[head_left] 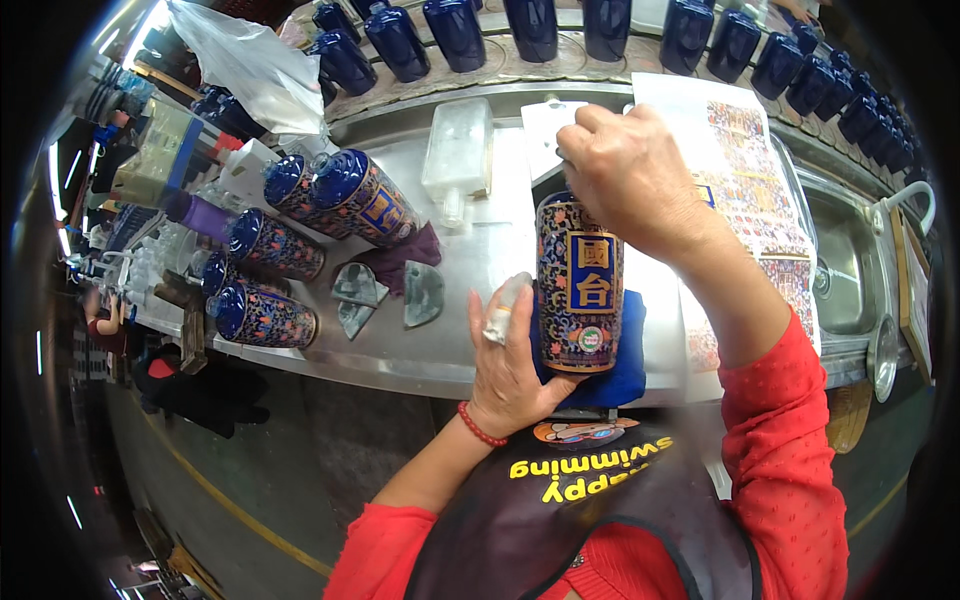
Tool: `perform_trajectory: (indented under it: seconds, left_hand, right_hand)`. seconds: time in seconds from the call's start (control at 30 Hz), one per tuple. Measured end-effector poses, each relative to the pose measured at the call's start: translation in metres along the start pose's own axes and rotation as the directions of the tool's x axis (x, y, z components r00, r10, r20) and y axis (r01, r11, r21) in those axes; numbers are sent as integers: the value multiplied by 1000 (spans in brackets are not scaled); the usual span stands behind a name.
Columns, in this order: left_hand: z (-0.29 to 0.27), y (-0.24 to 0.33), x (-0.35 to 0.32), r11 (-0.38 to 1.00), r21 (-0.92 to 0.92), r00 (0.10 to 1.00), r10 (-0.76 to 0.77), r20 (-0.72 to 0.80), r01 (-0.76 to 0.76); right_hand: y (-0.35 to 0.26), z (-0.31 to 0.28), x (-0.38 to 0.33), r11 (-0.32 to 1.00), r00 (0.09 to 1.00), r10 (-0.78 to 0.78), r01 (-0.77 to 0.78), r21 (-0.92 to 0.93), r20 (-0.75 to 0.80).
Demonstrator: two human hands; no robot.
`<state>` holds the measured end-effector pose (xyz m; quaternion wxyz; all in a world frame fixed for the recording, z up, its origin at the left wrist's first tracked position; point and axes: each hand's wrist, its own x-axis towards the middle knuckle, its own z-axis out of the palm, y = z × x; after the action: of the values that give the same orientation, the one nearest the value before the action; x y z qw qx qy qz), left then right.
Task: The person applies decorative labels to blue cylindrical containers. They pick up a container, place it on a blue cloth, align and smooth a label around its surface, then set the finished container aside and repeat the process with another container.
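A dark blue bottle with a flowered wrap and gold-framed blue label is in front of me, its base toward my body. A bright blue cloth shows beside and below it. My left hand is beside the bottle, fingers stretched and apart, the thumb touching its base corner. White wrapping covers one finger. Over the bottle's neck, my right hand is closed in a fist and hides the top. A small dark bit shows at its fingertips; what it holds is hidden.
Patterned sheets lie right of the bottle, before a sink. Several decorated bottles stand left, near a purple cloth and greenish pieces. A clear flask-like bottle lies behind. Plain blue bottles line the far conveyor.
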<state>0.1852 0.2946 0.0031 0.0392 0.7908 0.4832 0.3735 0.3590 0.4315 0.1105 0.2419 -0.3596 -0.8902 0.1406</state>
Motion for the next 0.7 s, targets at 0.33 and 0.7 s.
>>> perform_trajectory:
  seconds: [0.33, 0.7]
  left_hand:
    - [-1, -1, 2, 1000, 19, 1000, 16, 2, -16]
    - [-8, -36, 78, 988, -112, 975, 124, 186, -104]
  right_hand:
    - [-7, -12, -32, 973, 947, -232, 222, -68, -220]
    - [36, 33, -62, 716, 853, 458, -186, 672, -251]
